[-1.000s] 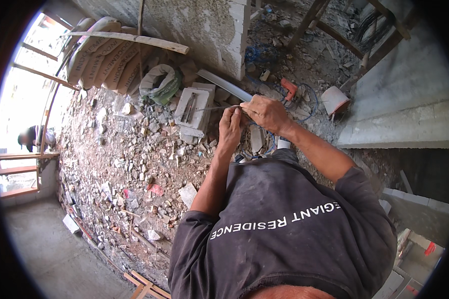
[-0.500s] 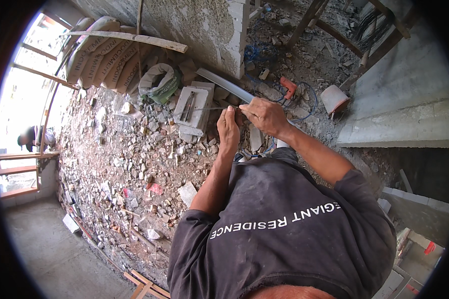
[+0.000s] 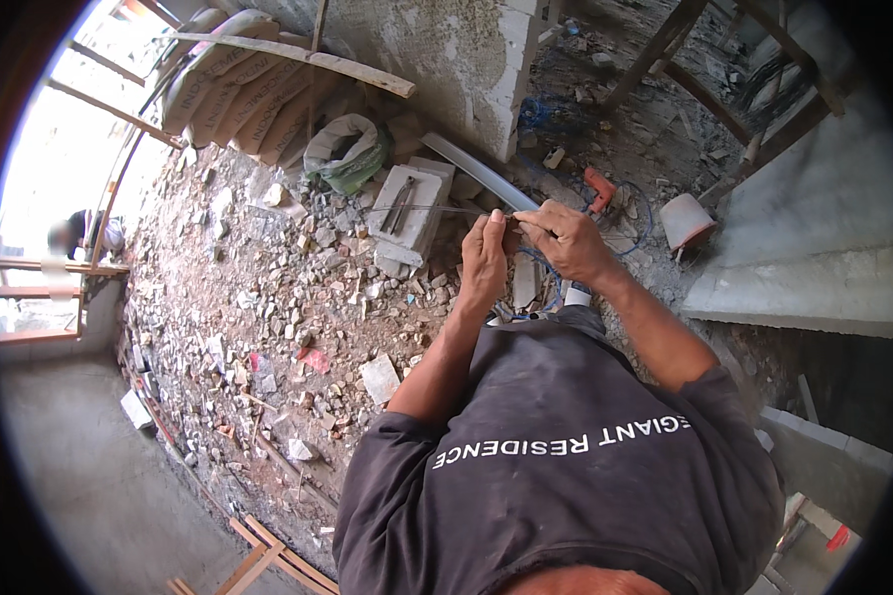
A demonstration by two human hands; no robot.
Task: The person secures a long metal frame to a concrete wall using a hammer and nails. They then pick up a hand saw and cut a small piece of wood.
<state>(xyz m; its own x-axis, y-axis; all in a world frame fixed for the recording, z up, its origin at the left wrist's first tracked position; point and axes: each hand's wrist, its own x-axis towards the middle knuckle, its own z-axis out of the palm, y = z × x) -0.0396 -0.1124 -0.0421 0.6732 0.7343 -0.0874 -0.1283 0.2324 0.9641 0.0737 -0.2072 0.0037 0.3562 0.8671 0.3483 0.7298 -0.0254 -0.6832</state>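
In front of my body, my left hand pinches a thin dark wire between thumb and fingers. The wire runs out leftward from the fingertips, over a pale block. My right hand is closed close beside the left, its thumb and forefinger pinching the wire near its other end. The fingers hide the short piece of wire between the two hands. On the pale block, just left of my left hand, lies a dark plier-like tool.
A long grey metal profile lies beyond my hands. An orange power drill with a blue cord and a whitish bucket are at the right. Stacked cement bags and an open green-white sack stand far left, above rubble. Another person is at the far left.
The whole view has shifted, so the surroundings appear farther right. Both hands stay close together, still pinching the wire.
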